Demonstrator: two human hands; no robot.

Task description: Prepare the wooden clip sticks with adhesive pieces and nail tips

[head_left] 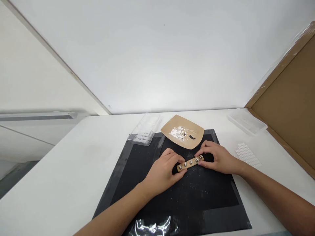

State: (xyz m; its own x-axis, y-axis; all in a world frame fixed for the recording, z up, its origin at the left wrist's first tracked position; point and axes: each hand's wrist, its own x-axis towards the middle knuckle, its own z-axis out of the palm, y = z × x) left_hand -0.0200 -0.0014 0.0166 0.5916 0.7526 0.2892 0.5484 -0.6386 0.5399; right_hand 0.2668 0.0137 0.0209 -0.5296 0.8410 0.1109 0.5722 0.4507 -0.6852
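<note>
A short wooden strip with several shiny metal pieces set in a row lies over the black mat. My left hand pinches its left end between thumb and fingers. At the strip's right end, my right hand grips it the same way, thumb in front and fingertips behind. The strip slants slightly, right end farther from me. Whether it rests on the mat or is just above it, I cannot tell. Small pale specks are scattered on the mat around it.
Behind the strip, a tan tray holds small white bits and a dark sliver. A clear plastic case overlaps the mat's back left corner. To the right are a white dotted sheet, a translucent lid-like box and a cardboard panel.
</note>
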